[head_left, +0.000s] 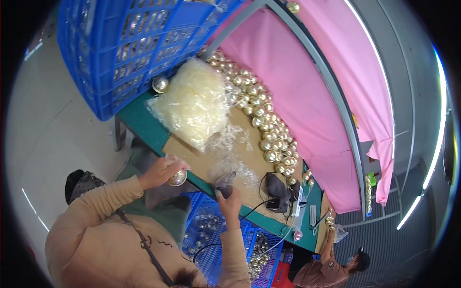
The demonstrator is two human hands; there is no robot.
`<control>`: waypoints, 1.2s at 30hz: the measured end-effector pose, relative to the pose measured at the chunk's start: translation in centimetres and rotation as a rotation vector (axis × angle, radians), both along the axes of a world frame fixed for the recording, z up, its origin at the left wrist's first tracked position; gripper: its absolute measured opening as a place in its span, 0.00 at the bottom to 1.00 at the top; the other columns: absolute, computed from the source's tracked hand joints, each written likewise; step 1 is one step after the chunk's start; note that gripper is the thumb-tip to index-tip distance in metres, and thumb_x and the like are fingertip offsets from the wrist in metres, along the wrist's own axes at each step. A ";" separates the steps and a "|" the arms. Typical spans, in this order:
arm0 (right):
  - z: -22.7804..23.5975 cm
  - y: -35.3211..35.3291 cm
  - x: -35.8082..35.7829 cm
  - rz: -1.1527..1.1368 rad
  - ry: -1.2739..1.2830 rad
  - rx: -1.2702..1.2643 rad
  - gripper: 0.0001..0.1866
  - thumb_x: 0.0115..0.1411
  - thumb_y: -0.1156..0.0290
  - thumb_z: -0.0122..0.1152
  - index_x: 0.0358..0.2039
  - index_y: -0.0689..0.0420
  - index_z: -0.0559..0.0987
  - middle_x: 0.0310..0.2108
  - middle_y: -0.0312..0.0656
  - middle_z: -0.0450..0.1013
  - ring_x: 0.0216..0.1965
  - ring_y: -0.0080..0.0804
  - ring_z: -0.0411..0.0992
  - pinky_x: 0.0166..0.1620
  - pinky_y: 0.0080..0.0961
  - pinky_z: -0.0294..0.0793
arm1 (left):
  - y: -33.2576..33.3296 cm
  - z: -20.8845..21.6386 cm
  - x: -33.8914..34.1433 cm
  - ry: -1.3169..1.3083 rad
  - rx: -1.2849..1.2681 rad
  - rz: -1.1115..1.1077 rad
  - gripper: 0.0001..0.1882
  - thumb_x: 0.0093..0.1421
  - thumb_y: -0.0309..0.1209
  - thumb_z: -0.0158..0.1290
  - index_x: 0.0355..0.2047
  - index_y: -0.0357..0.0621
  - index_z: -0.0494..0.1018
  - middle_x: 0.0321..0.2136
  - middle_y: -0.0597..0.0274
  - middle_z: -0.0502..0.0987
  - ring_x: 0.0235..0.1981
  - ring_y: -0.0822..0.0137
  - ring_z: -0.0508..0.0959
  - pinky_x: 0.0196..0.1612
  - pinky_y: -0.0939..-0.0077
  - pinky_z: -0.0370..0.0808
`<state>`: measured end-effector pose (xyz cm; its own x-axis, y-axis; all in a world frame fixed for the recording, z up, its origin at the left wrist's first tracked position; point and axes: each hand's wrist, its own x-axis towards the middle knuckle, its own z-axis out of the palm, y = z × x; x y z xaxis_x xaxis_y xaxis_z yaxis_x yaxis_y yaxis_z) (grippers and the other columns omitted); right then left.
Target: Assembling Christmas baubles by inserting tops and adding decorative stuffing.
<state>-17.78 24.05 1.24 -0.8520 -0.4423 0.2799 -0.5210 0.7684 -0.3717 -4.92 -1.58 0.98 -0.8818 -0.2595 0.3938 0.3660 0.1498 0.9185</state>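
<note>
My left hand (163,172), out past the near edge of the table, has its fingers closed round a shiny pale-gold ball (177,178). Pinkish covering shows at its fingertips. Over the table edge, my right hand (229,200) is wrapped round a dark grey tool (224,181), whose exact kind is blurred. Just beyond that tool, small clear plastic pieces (244,174) lie heaped on a cardboard sheet (197,161). A clear bag (194,103) packed with cream-coloured pieces rests farther back.
Many gold balls (271,134) line the pink cloth (297,105) at the back. A blue crate (96,62) stands left. Blue baskets (192,204) holding balls sit below the table. Black cables cross near a dark device (277,205). Another person (326,273) works at right.
</note>
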 end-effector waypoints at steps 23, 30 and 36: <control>-1.3 -2.1 -27.3 -0.112 -0.337 -0.152 0.08 0.49 0.72 0.61 0.29 0.63 0.79 0.22 0.38 0.74 0.23 0.23 0.70 0.28 0.23 0.69 | -1.4 0.8 -2.6 -0.109 0.114 0.022 0.16 0.65 0.35 0.40 0.33 0.37 0.75 0.30 0.57 0.76 0.34 0.66 0.75 0.39 0.74 0.69; 7.1 -2.6 -17.8 0.208 0.056 0.030 0.07 0.49 0.71 0.60 0.27 0.59 0.79 0.25 0.48 0.73 0.27 0.41 0.73 0.31 0.31 0.72 | -0.9 3.7 -2.9 0.019 0.046 -0.013 0.16 0.65 0.35 0.40 0.34 0.36 0.75 0.33 0.56 0.76 0.37 0.63 0.75 0.43 0.73 0.69; 12.1 -5.8 -7.4 0.553 0.280 0.312 0.02 0.49 0.73 0.58 0.25 0.55 0.77 0.27 0.41 0.70 0.26 0.41 0.71 0.28 0.34 0.70 | 0.5 4.8 -4.0 0.074 -0.047 -0.198 0.15 0.64 0.33 0.42 0.40 0.33 0.73 0.43 0.50 0.72 0.48 0.62 0.71 0.50 0.73 0.66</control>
